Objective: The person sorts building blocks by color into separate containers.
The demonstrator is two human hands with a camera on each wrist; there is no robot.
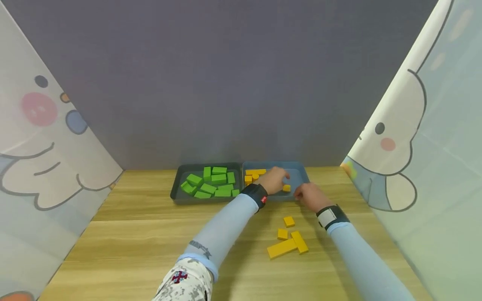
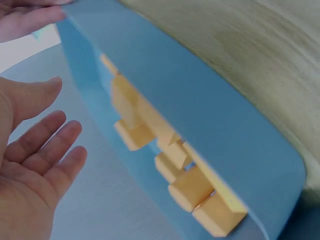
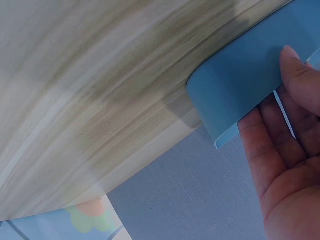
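Note:
A blue tray (image 1: 298,174) stands at the back of the table with several yellow blocks (image 2: 190,187) inside. Above it, my left hand (image 1: 273,180) has its fingers loosely spread with nothing between them; the left wrist view shows its palm. A small yellow block (image 1: 286,188) lies in the tray just below those fingers. At the tray's front right, my right hand (image 1: 311,197) pinches the wall, thumb (image 3: 297,75) outside and fingers inside. On the wood in front lie several more yellow pieces, among them a long block (image 1: 281,248) and a small square one (image 1: 289,221).
A dark tray (image 1: 174,190) full of green blocks (image 1: 218,179) adjoins the blue tray on its left. Behind both rises a grey wall (image 1: 241,83). Panels with cartoon figures (image 1: 399,125) flank the wooden table (image 1: 150,242).

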